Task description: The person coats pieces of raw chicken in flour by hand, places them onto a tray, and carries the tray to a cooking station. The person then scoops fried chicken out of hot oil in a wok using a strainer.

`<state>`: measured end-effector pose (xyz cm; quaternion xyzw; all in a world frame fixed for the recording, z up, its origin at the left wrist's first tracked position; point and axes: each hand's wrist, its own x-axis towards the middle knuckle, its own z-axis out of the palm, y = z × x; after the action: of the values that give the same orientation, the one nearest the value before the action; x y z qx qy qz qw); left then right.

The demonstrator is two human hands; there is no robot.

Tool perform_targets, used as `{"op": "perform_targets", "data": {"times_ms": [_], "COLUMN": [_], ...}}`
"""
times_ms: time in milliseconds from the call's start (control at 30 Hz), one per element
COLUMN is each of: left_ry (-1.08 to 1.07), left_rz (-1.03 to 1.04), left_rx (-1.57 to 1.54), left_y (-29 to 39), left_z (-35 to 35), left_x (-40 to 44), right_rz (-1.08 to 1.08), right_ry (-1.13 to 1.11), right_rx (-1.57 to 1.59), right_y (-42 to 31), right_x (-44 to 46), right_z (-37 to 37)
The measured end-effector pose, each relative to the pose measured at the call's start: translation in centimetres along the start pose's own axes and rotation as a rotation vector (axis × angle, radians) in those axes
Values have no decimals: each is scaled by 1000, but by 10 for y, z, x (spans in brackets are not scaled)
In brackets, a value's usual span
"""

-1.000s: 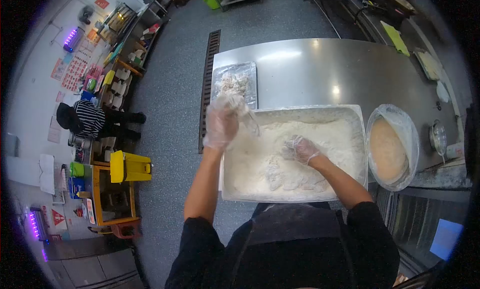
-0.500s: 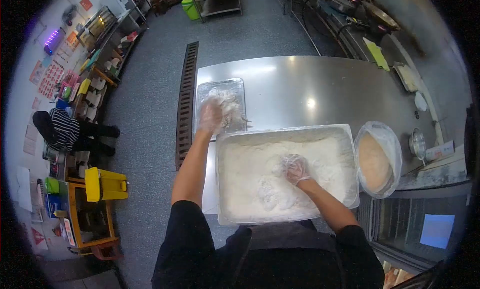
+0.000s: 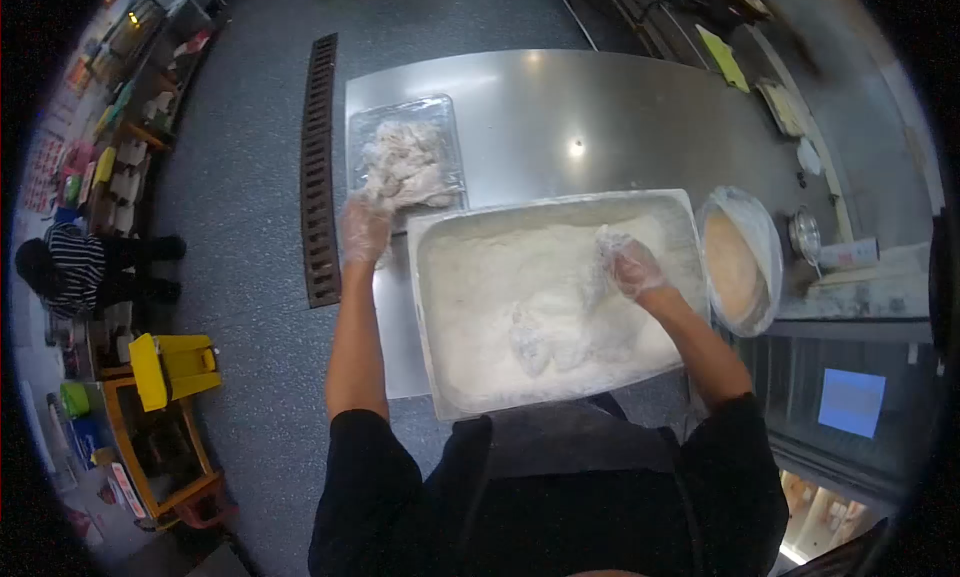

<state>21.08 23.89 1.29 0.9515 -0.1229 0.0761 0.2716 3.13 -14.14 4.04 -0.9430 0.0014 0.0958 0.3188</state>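
Note:
A large white tub (image 3: 428, 372) of pale flour (image 3: 480, 287) stands before me, with several flour-coated lumps (image 3: 530, 345), perhaps meat, in its near half. My right hand (image 3: 637, 267), in a clear plastic glove, is at the flour on the tub's right side; its fingers look curled, and whatever they hold is hidden. My left hand (image 3: 365, 229), gloved too, is by the near left corner of a clear tray (image 3: 447, 127). Its fingertips meet the pale floured pieces (image 3: 405, 162) heaped there; blur hides whether they grip one.
A plastic-lined round container (image 3: 735, 267) of tan powder stands right of the tub. Behind it are a metal bowl (image 3: 803, 235) and a can (image 3: 850, 253). The steel table (image 3: 590, 107) extends beyond. A person (image 3: 75, 267) stands far left near a yellow bin (image 3: 175, 369).
My left hand has drawn back from over the tray to its near corner, uncovering the heap. My right hand has moved right and away from me within the tub. The view has shifted.

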Motion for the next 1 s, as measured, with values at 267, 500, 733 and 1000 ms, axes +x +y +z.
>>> {"op": "perform_targets", "data": {"times_ms": [267, 500, 733, 1000], "left_ry": [196, 13, -428, -841], "left_rz": [-158, -287, 40, 221], "left_rx": [-325, -1189, -469, -115], "left_y": [34, 25, 134, 142], "left_z": [-13, 34, 22, 90], "left_x": [-21, -48, -105, -158], "right_rz": [-235, 161, 153, -344], "right_ry": [268, 131, 134, 147], "right_rx": [-235, 187, 431, -103], "right_y": [-15, -10, 15, -73], "right_x": [-19, -28, -19, 36], "right_z": [-42, -74, -72, -98]}}
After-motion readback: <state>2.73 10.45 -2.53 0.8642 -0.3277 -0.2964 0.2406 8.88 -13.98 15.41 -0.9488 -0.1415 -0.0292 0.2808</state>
